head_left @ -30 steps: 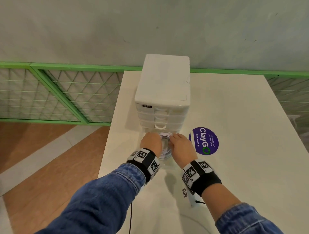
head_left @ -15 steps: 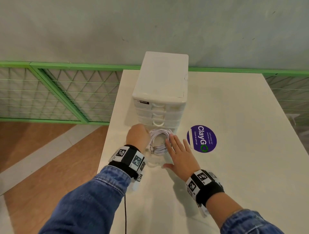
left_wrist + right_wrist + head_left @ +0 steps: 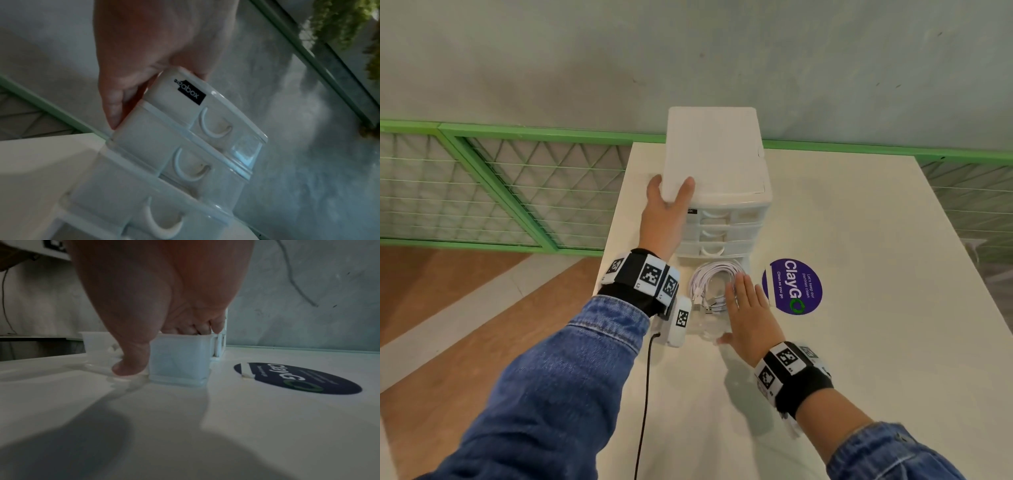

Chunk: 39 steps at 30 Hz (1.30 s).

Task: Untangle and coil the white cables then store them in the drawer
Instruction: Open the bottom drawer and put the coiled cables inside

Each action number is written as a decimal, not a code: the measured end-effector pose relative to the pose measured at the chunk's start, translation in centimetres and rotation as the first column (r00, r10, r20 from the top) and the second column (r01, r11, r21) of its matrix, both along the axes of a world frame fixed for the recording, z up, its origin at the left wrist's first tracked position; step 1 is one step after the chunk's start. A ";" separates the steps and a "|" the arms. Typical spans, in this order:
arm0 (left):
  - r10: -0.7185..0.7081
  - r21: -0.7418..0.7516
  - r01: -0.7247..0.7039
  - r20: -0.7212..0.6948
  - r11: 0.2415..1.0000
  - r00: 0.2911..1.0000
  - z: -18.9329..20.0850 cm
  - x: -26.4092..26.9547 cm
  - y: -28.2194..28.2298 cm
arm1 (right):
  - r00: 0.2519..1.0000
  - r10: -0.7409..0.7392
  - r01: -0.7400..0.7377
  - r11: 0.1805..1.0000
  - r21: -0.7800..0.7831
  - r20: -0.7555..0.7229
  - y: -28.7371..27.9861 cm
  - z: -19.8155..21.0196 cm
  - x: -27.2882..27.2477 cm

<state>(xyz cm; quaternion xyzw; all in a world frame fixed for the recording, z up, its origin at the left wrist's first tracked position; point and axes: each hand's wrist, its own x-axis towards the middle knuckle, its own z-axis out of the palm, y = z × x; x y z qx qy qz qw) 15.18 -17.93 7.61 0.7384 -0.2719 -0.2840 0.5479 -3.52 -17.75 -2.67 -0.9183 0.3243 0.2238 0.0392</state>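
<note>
On white matte surface by grey wall, green mesh rail: left hand clamping drawer unit top corner; right hand, fingers straight, pressing coiled white cables lying in open clear drawer.

Pantry, per "pantries clean" sticker

Drawer unit stands on worktop, at its rear left. Bottom drawer pulled out in front; cables lie coiled inside. Sticker lies right of drawer.
</note>
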 end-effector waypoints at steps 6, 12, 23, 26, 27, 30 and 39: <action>-0.063 -0.010 0.064 0.094 0.998 0.994 0.3 0.7 0.4 | 0.996 0.021 -0.030 0.995 -0.099 -0.091 0.0 -0.5 1.5; -0.088 0.034 0.084 0.116 0.996 0.989 0.4 1.1 0.3 | 0.994 0.036 -0.049 0.990 -0.132 -0.100 -1.2 -0.3 2.0; -0.112 0.061 0.104 0.144 0.993 0.983 0.1 0.8 0.3 | 0.999 -0.020 0.025 0.991 -0.131 0.035 -3.2 0.4 3.3; -0.101 0.061 0.093 0.146 0.994 0.984 -0.1 0.8 0.3 | 0.981 -0.011 0.044 0.985 -0.165 0.195 -2.2 -1.0 1.8; -0.099 0.057 0.091 0.148 0.994 0.984 -0.2 0.8 0.3 | 0.968 -0.013 0.060 0.981 -0.185 0.249 -2.1 -1.6 1.4; -0.096 0.063 0.087 0.157 0.994 0.983 -0.2 0.8 0.2 | 0.920 0.010 0.078 0.975 -0.208 0.391 -2.3 -2.8 0.9; -0.112 0.101 0.095 0.175 0.990 0.978 -0.2 1.1 0.1 | 0.908 0.041 0.095 0.950 -0.298 0.417 -4.1 -2.4 3.2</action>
